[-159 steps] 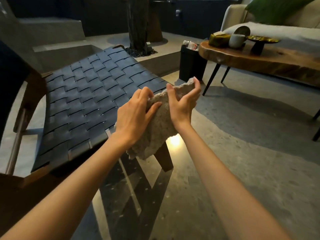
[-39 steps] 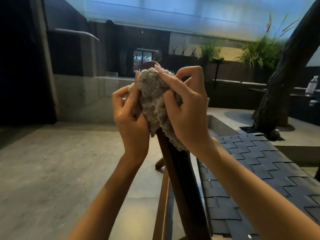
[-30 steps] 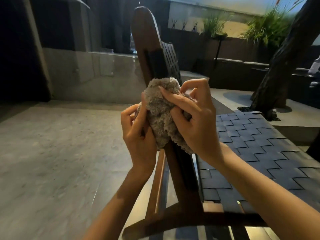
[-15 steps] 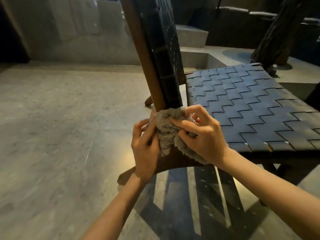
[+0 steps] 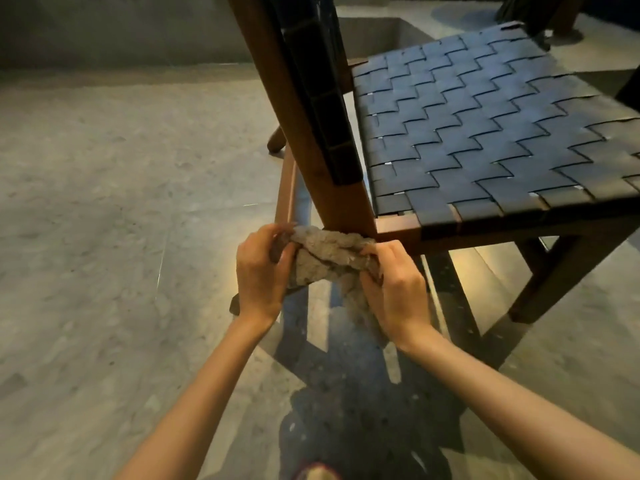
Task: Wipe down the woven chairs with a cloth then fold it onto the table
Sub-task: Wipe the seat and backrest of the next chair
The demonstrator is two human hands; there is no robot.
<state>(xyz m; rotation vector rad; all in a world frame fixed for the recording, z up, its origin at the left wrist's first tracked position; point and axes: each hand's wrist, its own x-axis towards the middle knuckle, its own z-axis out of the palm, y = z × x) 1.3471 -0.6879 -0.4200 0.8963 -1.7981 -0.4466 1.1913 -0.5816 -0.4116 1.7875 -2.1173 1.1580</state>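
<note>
- Woven chair [image 5: 485,126]: dark strap-woven seat in a brown wooden frame, standing on a speckled stone floor [image 5: 86,202]. The backrest rises out of view at the top.
- Wooden back post [image 5: 311,140]: slants up and to the left from the rear corner of the chair's seat frame. Dark straps are wrapped along its inner edge.
- Beige terry cloth [image 5: 329,258]: bunched and stretched between both hands, pressed against the foot of the chair's back post, just below where the post meets the side rail [image 5: 398,227]. A loose tail hangs down beneath the right hand.
- Left hand [image 5: 263,271]: on the outer side of the chair's post, fingers and thumb curled and pinching the cloth's left end.
- Right hand [image 5: 394,292]: just under the chair's side rail, fingers curled round the cloth's right end, back of the hand facing up.
- Shadow [image 5: 363,410]: the chair's frame throws dark bars on the floor beneath it, with warm light patches between them.
</note>
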